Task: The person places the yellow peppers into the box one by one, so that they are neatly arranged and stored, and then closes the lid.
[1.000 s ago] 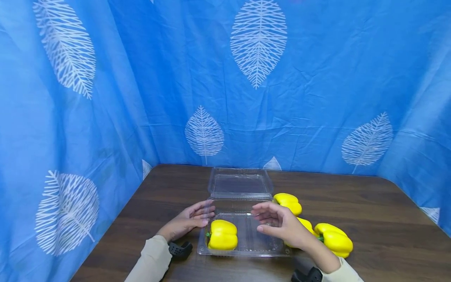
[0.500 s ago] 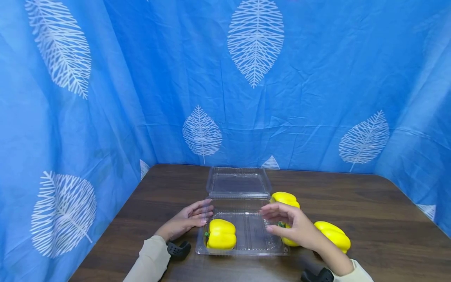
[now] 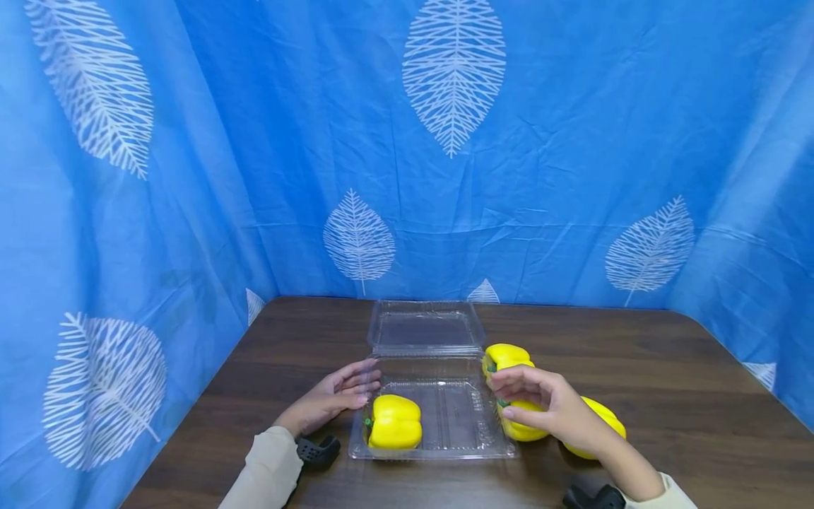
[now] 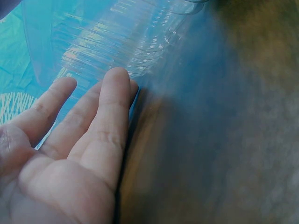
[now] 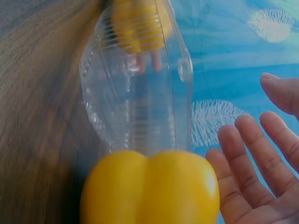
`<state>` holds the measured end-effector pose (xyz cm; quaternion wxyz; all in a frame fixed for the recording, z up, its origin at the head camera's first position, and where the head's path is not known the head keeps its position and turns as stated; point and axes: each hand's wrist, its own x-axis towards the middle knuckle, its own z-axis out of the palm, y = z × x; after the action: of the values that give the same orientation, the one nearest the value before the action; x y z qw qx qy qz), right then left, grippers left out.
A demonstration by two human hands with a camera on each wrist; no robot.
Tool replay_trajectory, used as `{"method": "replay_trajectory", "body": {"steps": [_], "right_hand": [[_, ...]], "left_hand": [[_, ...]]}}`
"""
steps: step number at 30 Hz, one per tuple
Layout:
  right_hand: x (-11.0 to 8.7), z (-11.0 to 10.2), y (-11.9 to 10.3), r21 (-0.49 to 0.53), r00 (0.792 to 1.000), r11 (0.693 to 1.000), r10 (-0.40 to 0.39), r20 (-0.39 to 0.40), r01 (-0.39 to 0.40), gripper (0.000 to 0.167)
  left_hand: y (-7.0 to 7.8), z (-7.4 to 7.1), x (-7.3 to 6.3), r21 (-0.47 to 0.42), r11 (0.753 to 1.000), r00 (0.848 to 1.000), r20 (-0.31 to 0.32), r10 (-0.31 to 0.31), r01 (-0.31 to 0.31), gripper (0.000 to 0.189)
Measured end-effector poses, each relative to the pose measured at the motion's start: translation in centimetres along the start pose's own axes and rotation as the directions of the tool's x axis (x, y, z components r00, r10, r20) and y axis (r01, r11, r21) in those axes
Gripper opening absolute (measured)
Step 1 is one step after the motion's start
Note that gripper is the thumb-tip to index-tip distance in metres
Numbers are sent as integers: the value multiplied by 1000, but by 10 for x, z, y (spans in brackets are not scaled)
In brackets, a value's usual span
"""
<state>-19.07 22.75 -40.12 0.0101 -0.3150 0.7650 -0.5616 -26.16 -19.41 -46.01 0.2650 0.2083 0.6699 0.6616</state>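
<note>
An unlidded clear plastic clamshell box (image 3: 454, 420) lies on the table, its lid (image 3: 427, 329) folded back away from me. One yellow bell pepper (image 3: 396, 422) sits in its left part. My left hand (image 3: 331, 397) is at the box's left side, fingers extended and fingertips right at the clear wall (image 4: 140, 51). Over a second yellow bell pepper (image 3: 524, 430), just right of the box, hovers my right hand (image 3: 559, 408), thumb and fingers spread apart. The right wrist view shows that hand's fingers (image 5: 243, 144) loosely extended beside a large yellow pepper (image 5: 149, 186).
Another yellow pepper (image 3: 506, 355) lies at the box's back right corner. One more yellow pepper (image 3: 607, 418) is partly hidden behind my right hand and wrist. A blue leaf-patterned curtain (image 3: 547, 141) rises behind the dark wooden table (image 3: 674, 396).
My right hand has moved right, from above the box to over the pepper beside it. The left hand stays at the box's left side. The head view has shifted slightly.
</note>
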Motion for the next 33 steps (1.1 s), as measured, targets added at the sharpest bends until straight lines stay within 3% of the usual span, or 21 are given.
{"method": "replay_trajectory", "body": {"steps": [13, 33], "right_hand": [[-14, -22, 8, -8, 998, 998, -64, -2, 64, 37], [-38, -43, 4, -59, 999, 998, -1, -54, -2, 34]], "left_hand": [[-1, -2, 1, -5, 1000, 1000, 2, -18, 18, 80], [-2, -3, -1, 6, 1000, 1000, 17, 6, -6, 81]]}}
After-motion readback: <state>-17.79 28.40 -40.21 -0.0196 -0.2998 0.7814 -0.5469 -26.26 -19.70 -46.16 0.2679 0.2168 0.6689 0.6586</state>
